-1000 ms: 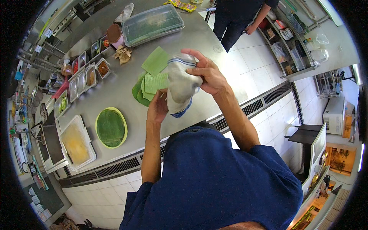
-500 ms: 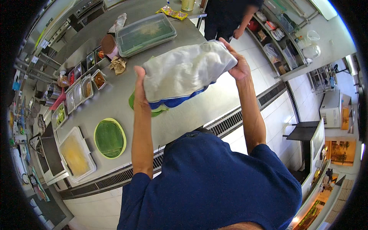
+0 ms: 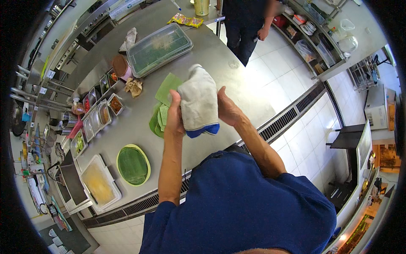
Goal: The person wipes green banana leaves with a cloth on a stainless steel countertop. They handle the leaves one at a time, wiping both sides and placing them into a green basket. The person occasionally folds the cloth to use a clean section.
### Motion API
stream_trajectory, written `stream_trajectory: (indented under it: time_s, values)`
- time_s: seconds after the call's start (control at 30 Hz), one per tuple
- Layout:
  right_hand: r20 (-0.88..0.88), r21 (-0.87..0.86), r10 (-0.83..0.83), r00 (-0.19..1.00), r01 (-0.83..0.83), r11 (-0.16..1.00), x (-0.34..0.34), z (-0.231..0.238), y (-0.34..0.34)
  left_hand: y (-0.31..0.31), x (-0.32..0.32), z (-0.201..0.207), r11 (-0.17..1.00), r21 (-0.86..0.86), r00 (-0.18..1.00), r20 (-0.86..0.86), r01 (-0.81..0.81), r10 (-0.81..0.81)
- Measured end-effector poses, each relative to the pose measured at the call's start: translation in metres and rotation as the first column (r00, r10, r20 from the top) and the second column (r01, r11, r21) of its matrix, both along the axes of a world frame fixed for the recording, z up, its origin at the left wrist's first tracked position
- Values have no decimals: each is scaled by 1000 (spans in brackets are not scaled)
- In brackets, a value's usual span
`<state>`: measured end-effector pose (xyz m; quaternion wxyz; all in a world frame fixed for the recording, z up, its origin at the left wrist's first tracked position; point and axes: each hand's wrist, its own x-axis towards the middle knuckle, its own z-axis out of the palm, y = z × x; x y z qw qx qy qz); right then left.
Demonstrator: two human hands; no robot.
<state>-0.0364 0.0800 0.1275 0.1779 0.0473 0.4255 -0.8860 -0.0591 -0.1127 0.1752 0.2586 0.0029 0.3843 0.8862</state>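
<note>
A whitish cloth (image 3: 198, 99) with a blue edge is folded into a compact bundle above the steel table, between my two hands. My left hand (image 3: 174, 116) grips its left side, thumb up. My right hand (image 3: 229, 109) holds it from the right; its fingers are partly hidden. Cut pieces of green leaf (image 3: 169, 86) lie on the table just left of the cloth, partly covered by my left hand. Nearer and farther left is a round yellow-green plate (image 3: 148, 170) lined with dark green leaf.
A lidded clear container (image 3: 159, 51) stands at the back beside a pink tub (image 3: 121, 67) and crumpled brown paper (image 3: 134, 87). Metal ingredient trays (image 3: 91, 127) line the left. A white-rimmed tray (image 3: 100, 181) sits at the near left. Another person (image 3: 243, 31) stands beyond the table.
The cloth has gone from a wide spread to a narrower folded bundle. My hands have drawn together and lower, uncovering more of the leaf pieces.
</note>
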Motion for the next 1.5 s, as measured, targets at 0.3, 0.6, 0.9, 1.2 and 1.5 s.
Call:
stream_trajectory:
  time_s: [0.3, 0.6, 0.9, 1.2, 1.5]
  values:
    - [178, 276, -125, 976, 72, 958, 1, -4, 15, -30, 19, -77, 921, -313, 957, 100, -230, 273]
    - [6, 885, 520, 854, -246, 394, -3, 12, 30, 24, 37, -70, 539, -800, 826, -476, -265, -301]
    - [66, 273, -38, 997, 18, 962, 53, -38, 25, 50, 47, -95, 820, -436, 923, -76, -370, 376]
    - [271, -221, 60, 961, 1, 975, 89, -40, 30, -91, -1, -162, 34, -894, 878, -431, -446, 207]
    - [297, -228, -122, 947, 194, 954, 103, -74, 85, -181, -25, -252, -508, -810, 860, -456, -294, 230]
